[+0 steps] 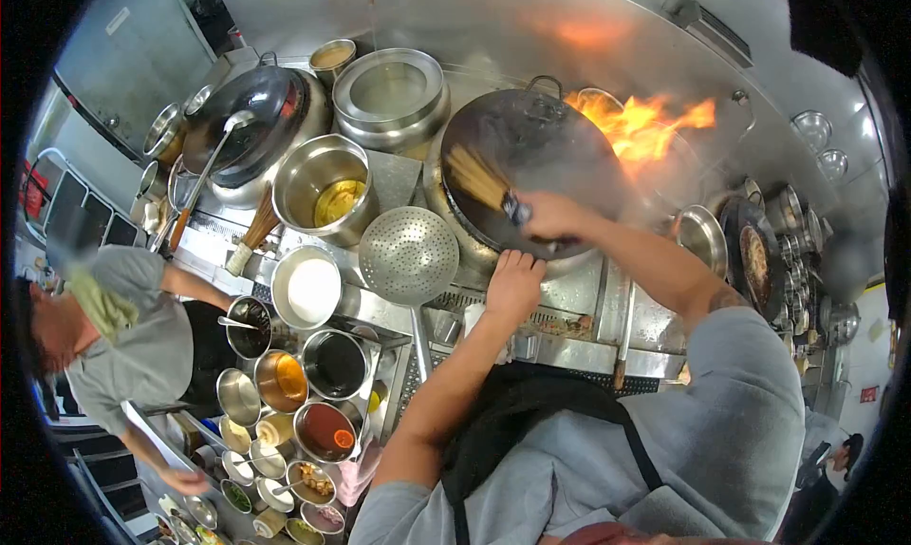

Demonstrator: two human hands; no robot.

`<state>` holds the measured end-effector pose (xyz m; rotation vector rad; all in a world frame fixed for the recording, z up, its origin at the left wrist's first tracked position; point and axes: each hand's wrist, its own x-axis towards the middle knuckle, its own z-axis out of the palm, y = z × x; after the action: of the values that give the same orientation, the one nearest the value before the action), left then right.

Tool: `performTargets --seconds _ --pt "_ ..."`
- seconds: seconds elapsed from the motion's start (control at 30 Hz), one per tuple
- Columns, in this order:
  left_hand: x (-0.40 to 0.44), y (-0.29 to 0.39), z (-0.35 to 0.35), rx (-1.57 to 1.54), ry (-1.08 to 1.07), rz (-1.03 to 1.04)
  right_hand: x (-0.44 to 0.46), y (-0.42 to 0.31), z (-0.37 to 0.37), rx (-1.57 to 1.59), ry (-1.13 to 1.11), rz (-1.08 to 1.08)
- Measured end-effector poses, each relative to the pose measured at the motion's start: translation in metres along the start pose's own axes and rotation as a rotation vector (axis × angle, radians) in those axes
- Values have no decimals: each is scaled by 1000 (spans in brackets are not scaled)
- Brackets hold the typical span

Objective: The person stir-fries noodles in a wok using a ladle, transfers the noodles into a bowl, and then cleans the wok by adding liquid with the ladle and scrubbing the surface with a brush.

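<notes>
My right hand (pixel 555 217) is closed round the dark-bound handle of a bamboo wok brush (pixel 477 177). Its splayed bristles are over the inside of a large dark wok (pixel 489 127), where steam or smoke blurs the surface. My left hand (pixel 515 284) is at the near rim of this wok, its fingers curled over the edge. Something pale, perhaps a cloth, shows below that hand; the exact grip is partly hidden. Left of the wok, a perforated strainer (pixel 408 257) rests with its long handle toward me.
Tall flames (pixel 645 127) rise just behind the wok on the right. A steel pot with yellow oil (pixel 339 203), a white-filled pot (pixel 313 289) and several sauce containers crowd the left. Another wok (pixel 247 118) holds a ladle. A co-worker (pixel 142 327) stands at far left.
</notes>
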<state>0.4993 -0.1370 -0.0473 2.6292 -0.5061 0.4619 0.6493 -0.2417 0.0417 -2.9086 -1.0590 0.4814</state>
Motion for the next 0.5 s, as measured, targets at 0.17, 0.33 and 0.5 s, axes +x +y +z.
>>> performTargets --seconds 0.17,0.33,0.5 --pt "3 7 3 2 8 0 15 118 -12 35 178 468" --pt "6 7 -1 -14 15 -19 -37 43 -12 -121 119 81" --pt "3 11 -5 -27 40 -6 14 138 -2 -20 283 450"
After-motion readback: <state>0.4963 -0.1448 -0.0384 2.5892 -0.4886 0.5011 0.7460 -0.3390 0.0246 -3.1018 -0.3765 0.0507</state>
